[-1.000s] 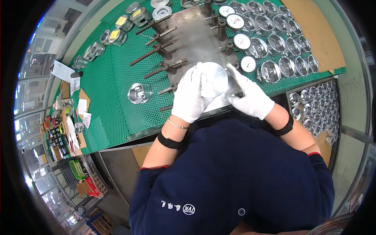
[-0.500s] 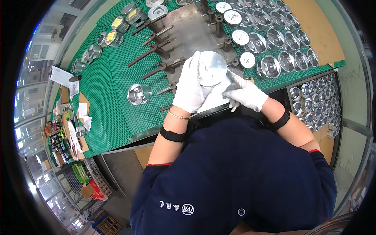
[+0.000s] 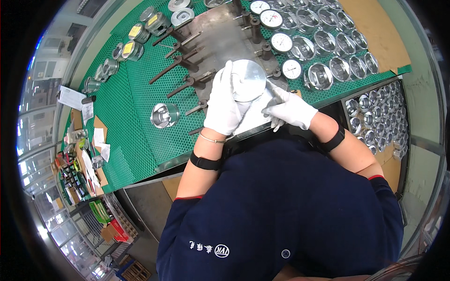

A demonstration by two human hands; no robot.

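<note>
A round, silvery metal piston [image 3: 250, 80] is held up over the near end of the dark metal plate, its flat crown facing me. My left hand [image 3: 223, 105], in a white glove, grips its left side with the fingers closed along the edge. At the lower right, my white-gloved right hand [image 3: 291, 110] is on the piston's edge with its long fingertip; its other fingers are bent, and their exact contact is hidden. Below the piston lies a white surface [image 3: 260, 119]. A single piston [image 3: 165, 115] stands hollow side up on the green mat, left of my left hand.
Dial gauges [image 3: 281, 42] and dark rods [image 3: 190, 84] flank the metal plate [image 3: 225, 35]. Rows of pistons [image 3: 325, 43] stand at the right on the green mat [image 3: 126, 140]; more fill a tray [image 3: 347, 96] beside me. Pistons with yellow labels [image 3: 132, 49] and papers [image 3: 71, 92] are at the left.
Both hands and the piston have shifted slightly left in the picture, as has the bench scene around them. The hold on the piston looks the same.
</note>
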